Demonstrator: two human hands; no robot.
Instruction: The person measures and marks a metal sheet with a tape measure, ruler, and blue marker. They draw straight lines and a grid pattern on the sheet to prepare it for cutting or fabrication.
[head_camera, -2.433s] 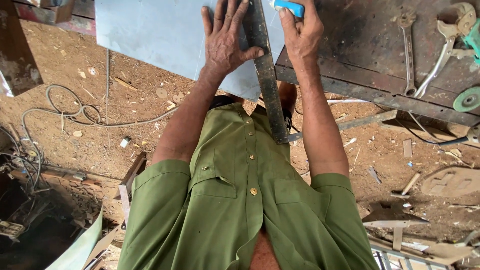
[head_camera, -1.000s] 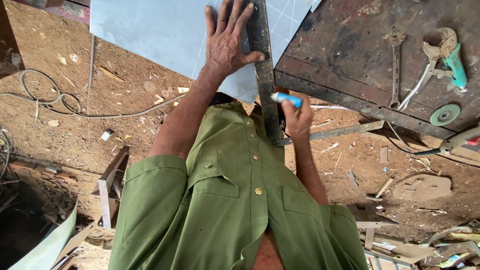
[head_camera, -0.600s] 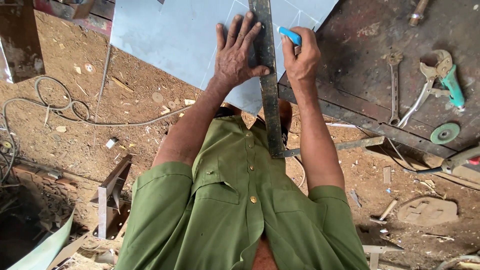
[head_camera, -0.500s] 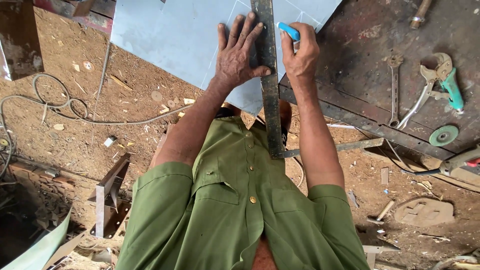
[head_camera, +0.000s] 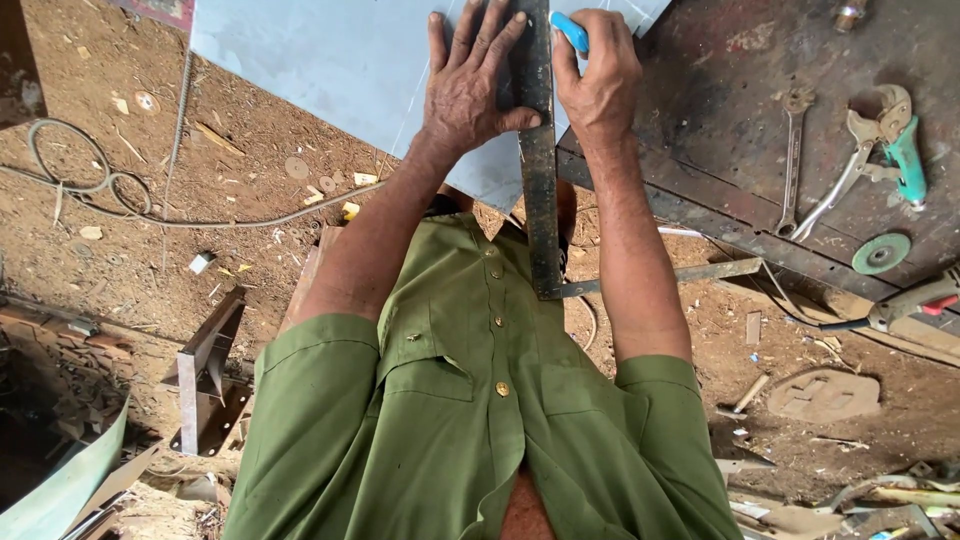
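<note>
Marking step: left hand (head_camera: 470, 85) spread flat, pressing square (head_camera: 538, 150) onto sheet (head_camera: 330, 60); right hand (head_camera: 598, 75) pinching blue marker (head_camera: 571, 30) beside blade. Next likely needs steady square.

- two hands: left (head_camera: 468, 90), right (head_camera: 600, 85)
- one square (head_camera: 541, 190)
- one blue marker (head_camera: 571, 30)
- one sheet (head_camera: 330, 70)
- one wrench (head_camera: 790, 160)
- one green disc (head_camera: 881, 253)
- one pliers (head_camera: 880, 135)

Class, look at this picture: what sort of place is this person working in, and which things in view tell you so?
Probably a rough metalworking workshop with a dirt floor. A spanner, locking pliers and a grinding disc lie on a dark metal workbench, and offcuts litter the ground.
</note>
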